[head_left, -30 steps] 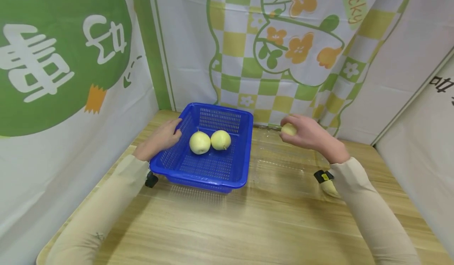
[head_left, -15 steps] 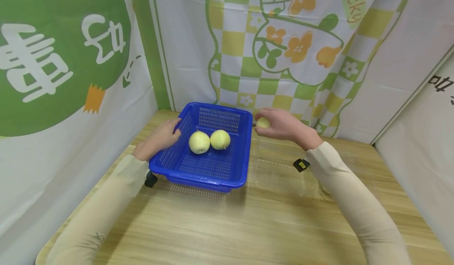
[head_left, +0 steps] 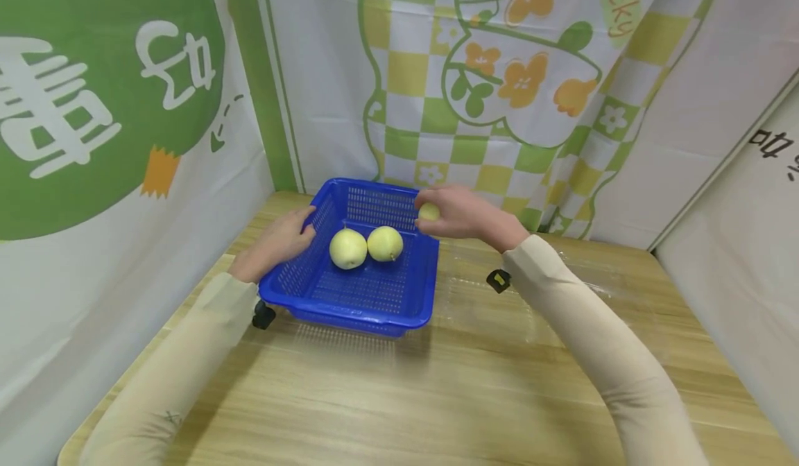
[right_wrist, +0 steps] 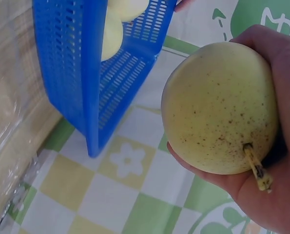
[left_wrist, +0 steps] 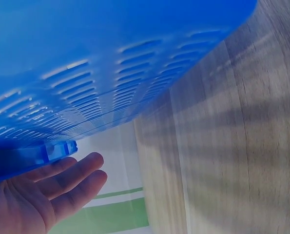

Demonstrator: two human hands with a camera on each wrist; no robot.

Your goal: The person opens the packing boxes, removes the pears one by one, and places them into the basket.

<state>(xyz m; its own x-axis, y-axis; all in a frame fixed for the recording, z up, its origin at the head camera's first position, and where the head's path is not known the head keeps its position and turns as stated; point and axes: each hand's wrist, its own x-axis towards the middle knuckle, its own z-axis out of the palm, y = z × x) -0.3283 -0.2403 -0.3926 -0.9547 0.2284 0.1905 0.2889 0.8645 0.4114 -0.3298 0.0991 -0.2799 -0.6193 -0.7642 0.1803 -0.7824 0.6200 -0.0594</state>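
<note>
My left hand [head_left: 281, 244] holds the left rim of a blue slotted plastic basket [head_left: 349, 317]. In the left wrist view, several fingers [left_wrist: 81, 180] of that hand extend loosely below the rim, outside the wall. Two pale yellow-green pears, a left one [head_left: 348, 249] and a right one [head_left: 385, 244], sit side by side in the basket. My right hand [head_left: 465, 213] grips another pear [right_wrist: 218, 107] above the basket's far right corner. Its brown stem and speckled skin show in the right wrist view, with the fingers and palm curled round it.
Clear plastic packaging [head_left: 487, 299] lies on the wooden table [head_left: 374, 403] to the right of the basket. A printed cloth [head_left: 424, 91] hangs right behind the table, and more cloth walls stand at both sides.
My right hand has carried its pear leftward from above the plastic packaging to the basket's far right corner. The left hand stays on the rim, and both pears in the basket lie as before.
</note>
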